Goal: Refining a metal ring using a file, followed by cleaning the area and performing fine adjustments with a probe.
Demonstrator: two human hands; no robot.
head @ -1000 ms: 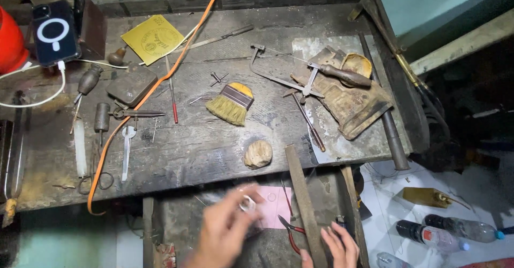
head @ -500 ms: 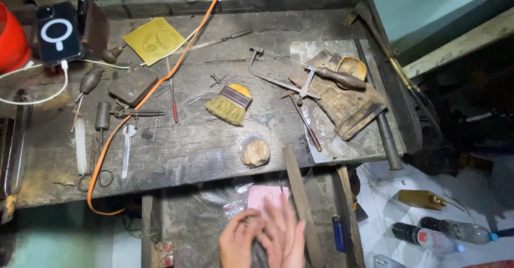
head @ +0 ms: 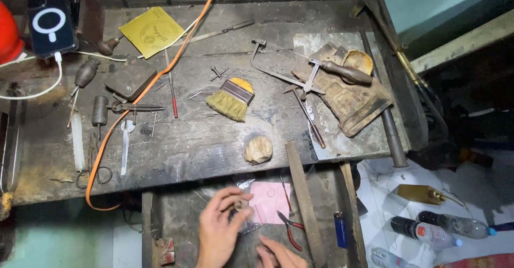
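My left hand [head: 218, 229] is low in the head view, over an open drawer [head: 176, 214] under the workbench. Its fingertips pinch a small dark round piece [head: 240, 205]. My right hand [head: 281, 254] lies at the bottom edge, fingers curled, and I cannot tell whether it holds anything. A pink paper [head: 270, 202] with a thin ring on it lies just right of my left fingers. Red-handled pliers [head: 290, 229] rest beside it, and a long flat file [head: 304, 204] runs down the drawer's right side.
The worn wooden bench [head: 187, 145] carries a yellow-topped brush [head: 231, 98], a rounded wood lump [head: 258, 149], a jeweller's saw [head: 300, 67], a yellow sandpaper sheet [head: 151, 31], an orange hose [head: 144, 91] and a phone [head: 52, 24] on a stand. Bottles [head: 428, 233] lie on the floor at right.
My hands were pressed together over the pink paper; now they have separated, the left moved left and up with a small piece pinched, the right dropped lower.
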